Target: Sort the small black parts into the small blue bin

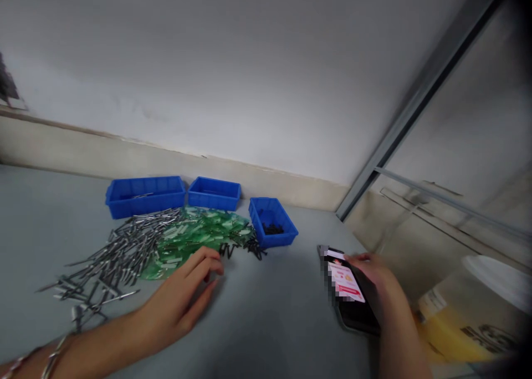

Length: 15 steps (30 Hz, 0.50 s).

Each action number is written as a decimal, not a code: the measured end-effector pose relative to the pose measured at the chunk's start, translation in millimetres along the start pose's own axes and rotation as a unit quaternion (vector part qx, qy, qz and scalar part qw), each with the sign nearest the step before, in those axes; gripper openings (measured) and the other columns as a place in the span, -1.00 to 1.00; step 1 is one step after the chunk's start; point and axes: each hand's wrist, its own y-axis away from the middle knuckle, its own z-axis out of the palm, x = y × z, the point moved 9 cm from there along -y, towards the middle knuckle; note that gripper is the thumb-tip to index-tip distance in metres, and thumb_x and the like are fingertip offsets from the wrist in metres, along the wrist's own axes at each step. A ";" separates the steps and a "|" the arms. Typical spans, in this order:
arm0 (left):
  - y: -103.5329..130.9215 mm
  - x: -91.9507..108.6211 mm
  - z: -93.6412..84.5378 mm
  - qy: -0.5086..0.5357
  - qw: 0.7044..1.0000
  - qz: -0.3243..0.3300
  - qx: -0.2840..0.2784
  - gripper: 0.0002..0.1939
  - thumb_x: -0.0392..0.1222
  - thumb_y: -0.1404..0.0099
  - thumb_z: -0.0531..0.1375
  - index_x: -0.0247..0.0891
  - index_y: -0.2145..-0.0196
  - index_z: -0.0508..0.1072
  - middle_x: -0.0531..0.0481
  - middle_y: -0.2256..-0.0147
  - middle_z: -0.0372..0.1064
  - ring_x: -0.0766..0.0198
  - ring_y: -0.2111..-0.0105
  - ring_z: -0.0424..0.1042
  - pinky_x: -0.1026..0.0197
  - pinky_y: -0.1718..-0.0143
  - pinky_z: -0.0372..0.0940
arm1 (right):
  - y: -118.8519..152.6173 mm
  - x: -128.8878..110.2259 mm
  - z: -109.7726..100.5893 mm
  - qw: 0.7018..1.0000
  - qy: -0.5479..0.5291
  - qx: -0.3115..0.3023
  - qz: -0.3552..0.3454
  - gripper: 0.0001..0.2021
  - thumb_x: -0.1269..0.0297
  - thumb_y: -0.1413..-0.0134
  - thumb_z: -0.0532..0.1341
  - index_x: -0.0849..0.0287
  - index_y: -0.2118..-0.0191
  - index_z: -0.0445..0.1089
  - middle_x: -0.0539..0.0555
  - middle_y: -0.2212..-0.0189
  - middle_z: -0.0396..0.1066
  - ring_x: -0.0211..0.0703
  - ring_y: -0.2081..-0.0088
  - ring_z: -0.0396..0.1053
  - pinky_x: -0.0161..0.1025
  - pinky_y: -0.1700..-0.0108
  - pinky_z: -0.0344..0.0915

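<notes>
My left hand (183,298) lies palm down on the grey table (266,323), fingers apart, its fingertips at the edge of a pile of green plastic pieces (195,235). It holds nothing. My right hand (376,282) rests on a black phone (349,296) with a lit screen near the table's right edge, fingers curled over its right side. A heap of thin metal pins (116,254) spreads left of the green pieces. Small black parts (245,249) lie just beyond my left fingertips.
Three blue bins stand at the back: a wide one (145,196), a middle one (214,193), and a right one (272,221) holding black parts. A yellow container with a white lid (469,312) sits below the table's right edge. A wall rises behind.
</notes>
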 end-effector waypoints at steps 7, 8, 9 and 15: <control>0.7 -0.6 1.8 0.006 1.000 0.005 -0.005 -0.82 -0.39 -0.30 -0.10 -0.23 0.18 0.16 -0.11 0.15 0.14 0.25 0.18 0.25 0.27 0.20 0.26 | -5.8 8.4 2.5 1.000 -0.021 -0.017 0.010 -0.78 0.17 0.24 0.26 0.19 0.61 0.26 0.07 0.67 0.36 -0.17 0.59 0.31 -0.31 0.54 0.17; 0.6 -0.5 1.9 0.007 1.000 0.005 -0.006 -0.82 -0.40 -0.30 -0.10 -0.23 0.18 0.16 -0.10 0.15 0.14 0.25 0.18 0.25 0.27 0.19 0.26 | -5.7 9.2 2.6 0.999 -0.027 -0.018 0.007 -0.77 0.17 0.25 0.27 0.19 0.60 0.25 0.06 0.67 0.35 -0.17 0.59 0.31 -0.31 0.54 0.17; 0.4 0.0 1.4 0.007 1.000 0.006 -0.005 -0.82 -0.40 -0.30 -0.09 -0.23 0.18 0.16 -0.10 0.15 0.14 0.25 0.17 0.24 0.26 0.19 0.26 | -5.2 9.7 2.7 0.999 -0.033 -0.019 0.003 -0.77 0.16 0.25 0.27 0.18 0.59 0.24 0.05 0.67 0.35 -0.17 0.59 0.31 -0.31 0.54 0.17; -1.2 2.9 -1.2 0.006 1.000 0.005 -0.003 -0.82 -0.39 -0.29 -0.09 -0.22 0.17 0.16 -0.10 0.15 0.14 0.26 0.17 0.25 0.27 0.18 0.26 | 2.3 3.1 2.1 0.999 -0.043 -0.016 -0.021 -0.78 0.15 0.23 0.24 0.17 0.58 0.24 0.05 0.67 0.36 -0.17 0.60 0.33 -0.29 0.53 0.20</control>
